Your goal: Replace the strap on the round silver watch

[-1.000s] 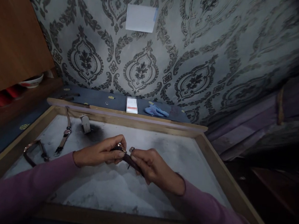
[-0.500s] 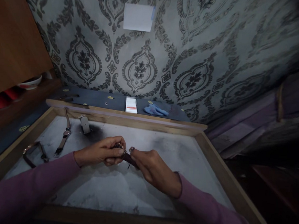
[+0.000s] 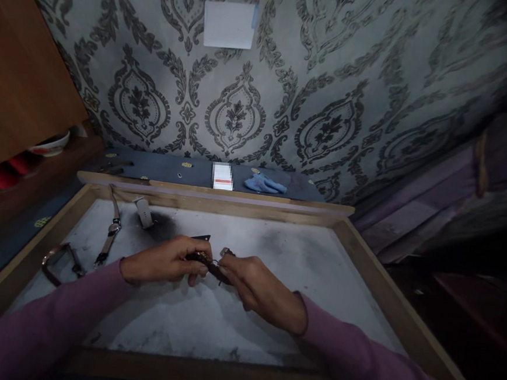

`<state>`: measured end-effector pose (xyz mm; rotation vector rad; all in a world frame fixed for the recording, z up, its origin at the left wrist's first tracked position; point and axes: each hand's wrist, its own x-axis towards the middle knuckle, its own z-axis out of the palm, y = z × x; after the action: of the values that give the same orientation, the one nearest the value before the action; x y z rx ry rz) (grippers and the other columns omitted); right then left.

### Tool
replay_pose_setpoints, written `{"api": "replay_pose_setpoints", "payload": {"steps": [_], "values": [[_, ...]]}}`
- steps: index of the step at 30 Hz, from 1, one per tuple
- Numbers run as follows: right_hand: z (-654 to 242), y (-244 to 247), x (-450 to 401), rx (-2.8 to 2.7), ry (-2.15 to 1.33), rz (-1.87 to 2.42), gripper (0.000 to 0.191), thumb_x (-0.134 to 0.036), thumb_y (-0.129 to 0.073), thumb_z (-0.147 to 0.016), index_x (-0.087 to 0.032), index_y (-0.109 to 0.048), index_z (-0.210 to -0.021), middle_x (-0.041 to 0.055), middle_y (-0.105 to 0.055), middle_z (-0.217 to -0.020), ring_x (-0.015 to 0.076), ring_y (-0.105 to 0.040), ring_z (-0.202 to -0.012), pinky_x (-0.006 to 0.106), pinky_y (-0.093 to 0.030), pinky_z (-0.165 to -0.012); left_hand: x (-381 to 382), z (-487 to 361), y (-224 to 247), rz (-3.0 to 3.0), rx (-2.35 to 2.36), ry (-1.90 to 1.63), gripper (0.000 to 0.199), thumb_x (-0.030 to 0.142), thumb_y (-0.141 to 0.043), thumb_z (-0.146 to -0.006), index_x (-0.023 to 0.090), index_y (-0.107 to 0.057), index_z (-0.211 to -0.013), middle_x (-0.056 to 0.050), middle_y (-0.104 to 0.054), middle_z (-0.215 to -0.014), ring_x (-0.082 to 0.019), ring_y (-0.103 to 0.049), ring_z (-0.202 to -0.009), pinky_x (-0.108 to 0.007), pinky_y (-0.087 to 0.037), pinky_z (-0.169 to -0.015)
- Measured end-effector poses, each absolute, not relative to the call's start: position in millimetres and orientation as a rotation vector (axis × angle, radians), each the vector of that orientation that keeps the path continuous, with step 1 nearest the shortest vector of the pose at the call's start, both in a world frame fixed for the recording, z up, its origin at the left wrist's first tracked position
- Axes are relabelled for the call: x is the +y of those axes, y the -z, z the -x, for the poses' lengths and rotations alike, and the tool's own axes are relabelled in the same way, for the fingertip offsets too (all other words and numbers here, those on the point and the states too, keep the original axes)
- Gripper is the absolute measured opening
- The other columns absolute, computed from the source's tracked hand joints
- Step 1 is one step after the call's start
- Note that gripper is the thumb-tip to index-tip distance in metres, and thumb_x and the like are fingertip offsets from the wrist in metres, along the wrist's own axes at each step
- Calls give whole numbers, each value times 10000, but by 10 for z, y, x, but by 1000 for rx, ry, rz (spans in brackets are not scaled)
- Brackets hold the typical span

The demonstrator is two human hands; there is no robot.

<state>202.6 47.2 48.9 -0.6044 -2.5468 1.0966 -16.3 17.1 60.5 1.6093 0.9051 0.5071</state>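
Observation:
A wristwatch (image 3: 218,272) with a dark brown strap is held between both hands above a wood-rimmed tray (image 3: 279,309). My left hand (image 3: 173,258) is closed around its case, whose face is mostly covered by the fingers. A dark strap end with small holes juts out above the left fingers. My right hand (image 3: 257,281) pinches the other strap part, and a buckle shows above its fingertips. Left of the hands, inside the tray, lie a watch with a slim strap (image 3: 112,228), a pale-strapped watch (image 3: 143,212) and a dark-strapped watch (image 3: 59,262).
Behind the tray, a blue cloth (image 3: 265,183) and a small white box (image 3: 223,176) rest on a dark blue patterned surface. A wooden cabinet (image 3: 30,61) stands at the left, with a bowl (image 3: 50,143) on its shelf. Patterned wallpaper rises behind.
My left hand has turned the watch case, so its face shows less and the holed strap end now sticks out above the fingers. My right hand keeps its pinch almost in place.

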Motion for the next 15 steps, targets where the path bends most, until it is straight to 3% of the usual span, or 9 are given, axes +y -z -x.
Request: {"api": "replay_pose_setpoints", "payload": {"steps": [4, 8, 15], "values": [[-2025, -495, 437, -2492, -1364, 703, 220, -191, -274, -1008, -168, -459, -889, -58, -484, -552, 50, -470, -388, 177, -422, -445, 168, 162, -567, -1686, 951, -473, 199, 314, -494, -946, 159, -618, -960, 9, -588, -669, -69, -480, -435, -149, -337, -380], [-2019, -446, 424, -2332, -1612, 784, 214, -309, -303, -1012, -176, -423, -895, -42, -518, -610, 61, -559, -397, 131, -397, -340, 150, 144, -540, -1826, 955, -491, 145, 251, -472, -956, 167, -575, -898, 3, -594, -749, -77, -560, -501, -172, -428, -482], [-2016, -341, 491, -1930, -2206, 740, 347, -494, -406, -965, -150, -454, -974, -74, -542, -443, 82, -505, -283, 150, -398, -319, 131, 126, -525, -2016, 1024, -487, 163, 262, -416, -989, 194, -495, -862, 57, -475, -628, -109, -485, -542, -224, -361, -550]]}}
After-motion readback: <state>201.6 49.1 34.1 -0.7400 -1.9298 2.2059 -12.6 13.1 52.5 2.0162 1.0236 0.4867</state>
